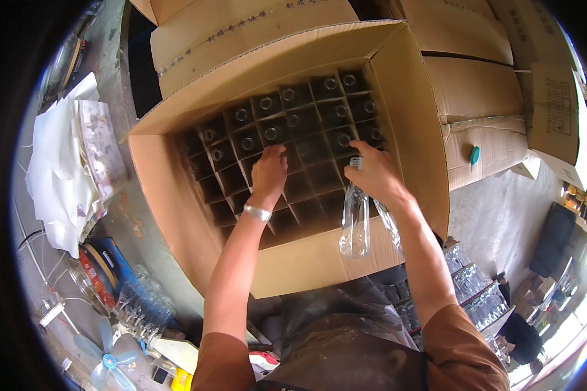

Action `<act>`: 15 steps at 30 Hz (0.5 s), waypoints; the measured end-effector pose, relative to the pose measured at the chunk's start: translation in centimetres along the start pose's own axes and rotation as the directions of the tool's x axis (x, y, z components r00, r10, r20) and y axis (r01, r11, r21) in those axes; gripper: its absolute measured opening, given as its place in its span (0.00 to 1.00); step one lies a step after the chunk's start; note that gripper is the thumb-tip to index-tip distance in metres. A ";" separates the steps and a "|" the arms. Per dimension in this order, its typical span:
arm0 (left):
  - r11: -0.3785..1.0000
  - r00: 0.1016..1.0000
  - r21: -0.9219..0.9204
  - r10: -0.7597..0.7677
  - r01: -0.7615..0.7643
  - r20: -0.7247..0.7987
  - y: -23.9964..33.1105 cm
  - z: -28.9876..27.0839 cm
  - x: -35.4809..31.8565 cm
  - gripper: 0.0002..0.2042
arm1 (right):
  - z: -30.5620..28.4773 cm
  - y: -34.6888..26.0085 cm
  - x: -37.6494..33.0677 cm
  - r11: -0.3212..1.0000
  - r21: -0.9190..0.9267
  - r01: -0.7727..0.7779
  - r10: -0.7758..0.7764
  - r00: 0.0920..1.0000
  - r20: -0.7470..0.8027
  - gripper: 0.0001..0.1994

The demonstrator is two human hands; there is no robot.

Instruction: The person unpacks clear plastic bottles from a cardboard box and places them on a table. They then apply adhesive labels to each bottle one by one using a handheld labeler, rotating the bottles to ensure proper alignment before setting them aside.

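My right fingers (366, 151) pinch a smooth, clear bottle (355, 229) by its thin neck. My left fingers (276, 151) curl over the brown box (303, 260); holding or not, I can't tell.

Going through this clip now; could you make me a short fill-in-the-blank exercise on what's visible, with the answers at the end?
1. The right hand holds a clear glass bottle by its ____.
2. The silver band is worn on the person's ____ wrist.
3. The large open box in front of the person is made of ____.
4. The fan at the lower left of the view has blades coloured ____.

Missing words: neck; left; cardboard; blue.
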State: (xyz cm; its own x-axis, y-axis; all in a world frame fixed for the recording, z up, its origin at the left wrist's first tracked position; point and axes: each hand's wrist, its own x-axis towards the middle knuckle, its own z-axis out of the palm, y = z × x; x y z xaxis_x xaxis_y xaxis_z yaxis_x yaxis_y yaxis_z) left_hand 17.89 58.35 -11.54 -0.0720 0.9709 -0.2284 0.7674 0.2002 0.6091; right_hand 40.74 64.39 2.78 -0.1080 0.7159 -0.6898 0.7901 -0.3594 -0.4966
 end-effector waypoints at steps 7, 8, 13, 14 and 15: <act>0.971 0.997 -0.224 0.080 -0.082 -0.020 9.3 -14.4 -5.6 0.19 | 3.1 3.4 5.6 0.985 -0.163 -0.049 0.055 0.998 0.032 0.31; 0.971 0.996 -0.239 0.005 0.015 0.084 10.9 -16.0 -5.6 0.21 | 3.4 3.8 6.0 0.983 -0.179 -0.050 0.053 0.998 0.015 0.31; 0.984 0.886 -0.176 0.068 0.016 0.458 10.8 -13.1 -1.5 0.24 | 3.9 2.7 6.6 0.965 -0.259 -0.039 0.058 0.996 0.066 0.28; 0.992 0.868 -0.127 0.054 0.011 0.494 9.5 -10.8 -0.8 0.25 | 3.9 2.4 6.5 0.964 -0.264 -0.025 0.048 0.995 0.082 0.28; 0.994 0.809 0.006 -0.090 0.106 0.581 10.3 -9.9 0.9 0.26 | 3.7 2.5 6.2 0.968 -0.249 -0.029 0.048 0.996 0.069 0.28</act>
State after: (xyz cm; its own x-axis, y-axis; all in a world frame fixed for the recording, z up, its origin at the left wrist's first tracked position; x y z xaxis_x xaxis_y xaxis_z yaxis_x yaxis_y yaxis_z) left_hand 19.41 62.61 2.06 0.2430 0.6906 -0.6812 0.7594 0.3014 0.5765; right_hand 39.79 65.72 -4.73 -0.1116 0.6546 -0.7477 0.9181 -0.2199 -0.3296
